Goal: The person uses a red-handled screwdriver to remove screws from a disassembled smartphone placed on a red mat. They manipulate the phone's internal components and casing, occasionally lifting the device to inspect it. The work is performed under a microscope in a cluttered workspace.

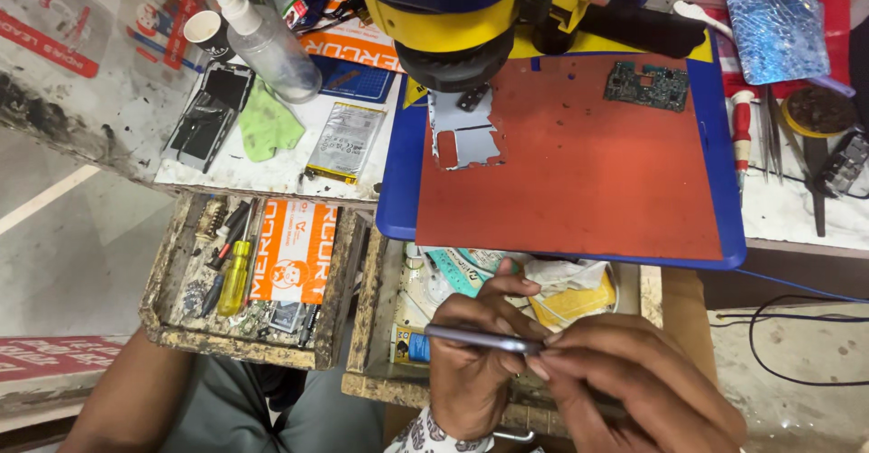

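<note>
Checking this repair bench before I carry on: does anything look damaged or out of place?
Yes. The red mat has a ragged patch torn away near the microscope, baring grey beneath. The open drawers are grimy and chipped. Both hands, left hand and right hand, hold a thin phone edge-on; no damage shows on it.

Workbench (797, 209) w/ worn white top sits beyond the hands; blue mat (724, 190) on it, red mat (588, 163) over that. Two grimy open drawers: one (362, 326) just under the hands, one (163, 308) to their left. Grey floor (63, 263) far left w/ pale stripe; floor (797, 353) right has black cable. Light even, bright.
</note>
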